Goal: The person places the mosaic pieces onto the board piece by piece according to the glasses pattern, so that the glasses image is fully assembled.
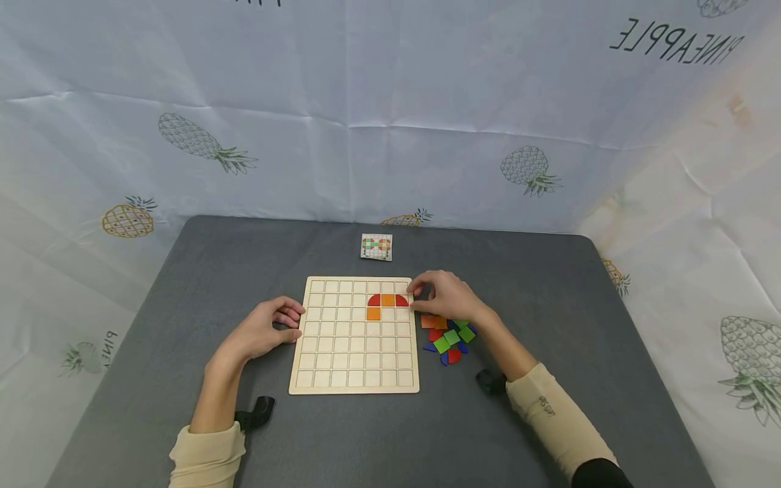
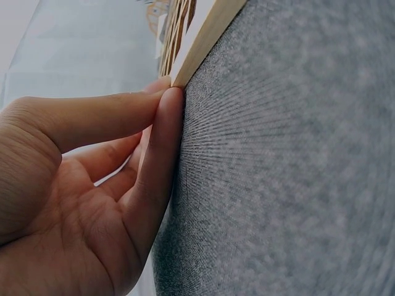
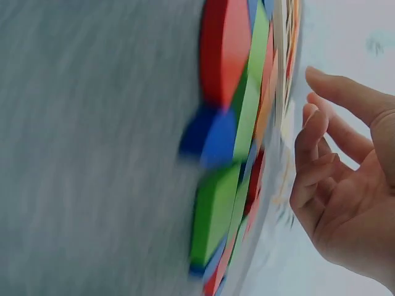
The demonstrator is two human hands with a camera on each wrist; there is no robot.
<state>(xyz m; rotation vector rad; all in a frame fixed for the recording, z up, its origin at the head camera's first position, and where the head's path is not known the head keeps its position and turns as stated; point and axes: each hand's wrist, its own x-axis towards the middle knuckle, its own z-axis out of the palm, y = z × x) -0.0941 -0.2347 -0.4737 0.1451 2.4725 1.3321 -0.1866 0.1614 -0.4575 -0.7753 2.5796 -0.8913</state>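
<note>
The wooden grid board point(image 1: 342, 335) lies flat on the table. My left hand point(image 1: 262, 332) touches its left edge with thumb and fingers; the left wrist view shows the fingertips of the left hand point(image 2: 105, 166) against the wooden edge point(image 2: 207, 40). Around the board's upper right edge, my right hand point(image 1: 448, 296) hovers with thumb and fingers apart; in the right wrist view nothing shows between the fingers of the right hand point(image 3: 345, 179). In the second row, an orange square point(image 1: 388, 299) sits between two rounded red pieces point(image 1: 374, 300). Another orange square point(image 1: 373, 314) lies below the left red one.
Loose orange, red, green and blue pieces point(image 1: 451, 337) are heaped right of the board, beneath the right forearm. A small card point(image 1: 376, 247) with a coloured pattern lies behind the board. Patterned cloth point(image 1: 378, 169) hangs beyond the grey table point(image 1: 274, 251).
</note>
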